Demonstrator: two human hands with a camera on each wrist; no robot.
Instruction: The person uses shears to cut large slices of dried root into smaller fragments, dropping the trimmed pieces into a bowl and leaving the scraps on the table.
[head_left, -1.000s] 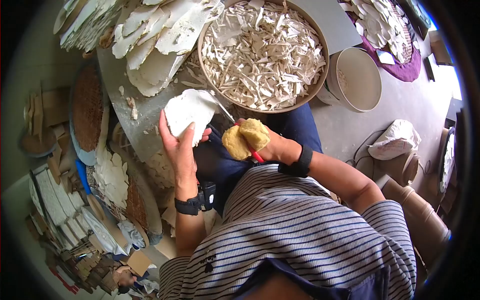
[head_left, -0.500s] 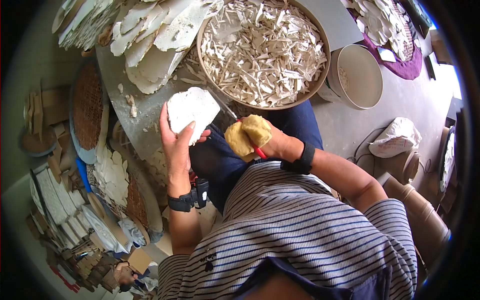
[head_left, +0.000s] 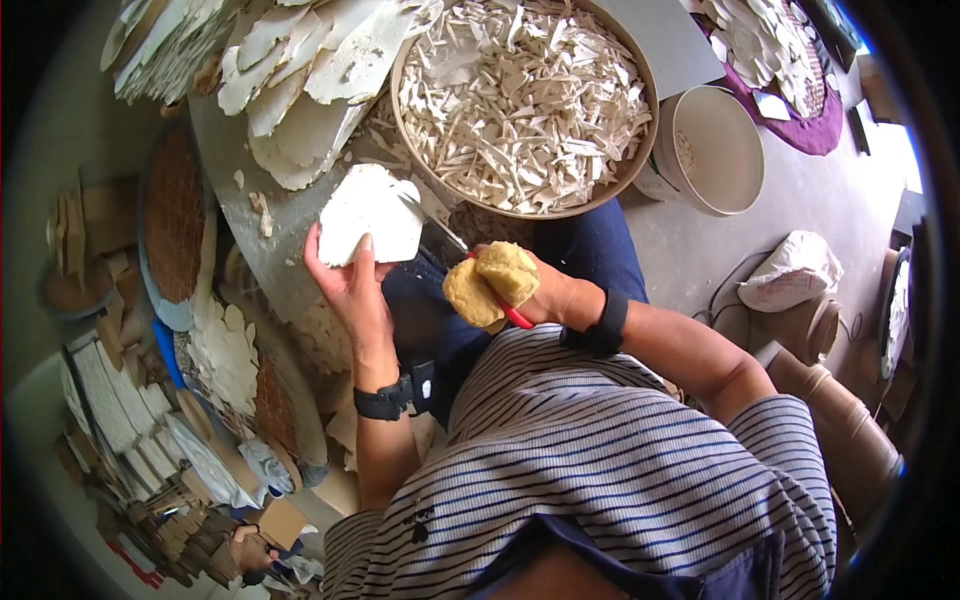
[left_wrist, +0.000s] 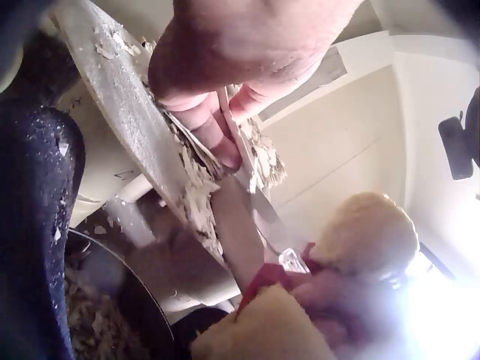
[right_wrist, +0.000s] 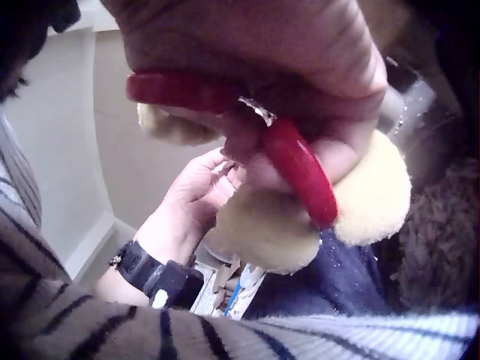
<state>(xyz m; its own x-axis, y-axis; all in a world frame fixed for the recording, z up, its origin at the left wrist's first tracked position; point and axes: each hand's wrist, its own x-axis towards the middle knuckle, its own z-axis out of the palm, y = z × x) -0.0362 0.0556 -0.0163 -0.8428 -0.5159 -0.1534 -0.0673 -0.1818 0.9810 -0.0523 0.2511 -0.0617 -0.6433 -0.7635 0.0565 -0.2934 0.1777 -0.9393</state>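
My left hand [head_left: 352, 292] holds a flat, irregular white piece [head_left: 370, 212], thumb on top and fingers beneath. In my right hand [head_left: 552, 292] are scissors with red handles [head_left: 517, 317] and thick yellow foam pads [head_left: 508, 270] around them. Their metal blades [head_left: 452, 237] point up and left to the right edge of the piece. From the left wrist, the wide blade [left_wrist: 238, 225] reaches close below the left fingertips. The right wrist view shows the fingers curled round the red handles [right_wrist: 300, 172].
A round tray [head_left: 545, 213] full of white strips sits just ahead. Large white sheets [head_left: 300, 60] are stacked front left, on a grey table [head_left: 235, 185] dotted with scraps. To the right stand a bucket [head_left: 732, 150] and a white sack [head_left: 790, 272]. White pieces [head_left: 222, 352] lie at left.
The white piece has turned in my left hand, and that hand has shifted slightly left. My right hand with the scissors has barely moved, the blades staying by the piece's edge.
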